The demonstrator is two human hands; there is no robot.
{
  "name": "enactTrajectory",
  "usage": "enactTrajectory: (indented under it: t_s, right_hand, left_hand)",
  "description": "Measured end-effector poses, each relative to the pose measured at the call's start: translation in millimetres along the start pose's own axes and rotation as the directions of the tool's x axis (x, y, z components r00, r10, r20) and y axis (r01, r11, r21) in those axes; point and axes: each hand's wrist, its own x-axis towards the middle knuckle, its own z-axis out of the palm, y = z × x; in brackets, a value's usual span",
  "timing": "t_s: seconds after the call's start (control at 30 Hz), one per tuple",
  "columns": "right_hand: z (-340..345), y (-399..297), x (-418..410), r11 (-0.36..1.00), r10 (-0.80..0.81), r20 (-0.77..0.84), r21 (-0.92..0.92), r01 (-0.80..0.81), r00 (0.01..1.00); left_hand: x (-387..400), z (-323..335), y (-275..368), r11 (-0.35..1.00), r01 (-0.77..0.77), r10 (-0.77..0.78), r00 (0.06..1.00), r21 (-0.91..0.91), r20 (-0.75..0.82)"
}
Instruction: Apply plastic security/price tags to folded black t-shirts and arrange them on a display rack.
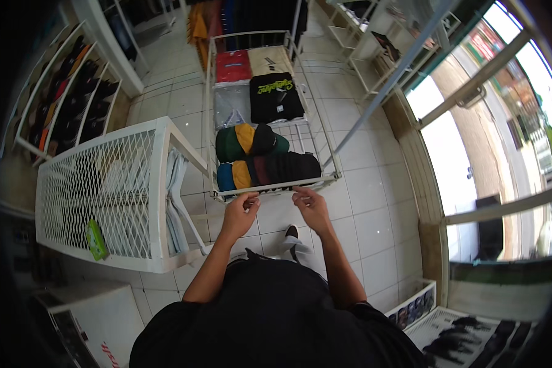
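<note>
My left hand (242,215) is half curled just off the near rail of a white metal rack (276,186); nothing shows in it. Beside that rail, further right, my right hand (311,209) has bent fingers and no visible object. Whether either touches the rail, I cannot tell. Inside the rack, near the rail, lies a row of caps in blue, yellow, maroon and black (290,168). Behind it is another row with green, yellow and black caps (227,144). Further back are a black folded shirt with yellow-green lettering (276,96), a red one (233,66) and a cream one (270,60).
A white mesh-topped rack (158,198) holding hanging garments stands at left, with a green packet (95,240) on it. Shelves of dark items (73,92) stand beyond. A pale pole (372,108) slants at right, before glass doors. A white display with black items (460,338) is at lower right.
</note>
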Motion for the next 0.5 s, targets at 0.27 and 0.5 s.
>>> enactTrajectory:
  t_s: [0.27,0.5]
  right_hand:
    - [-53,8,106,0.996,0.034,0.159,0.071,-0.045,0.987]
    - [-35,37,172,0.978,0.179,0.277,-0.156,-0.14,0.944]
  left_hand:
    - [36,41,26,0.989,0.089,-0.109,0.979,-0.118,-0.17]
    - [79,67,-1,0.968,0.163,-0.2,0.96,-0.189,-0.197]
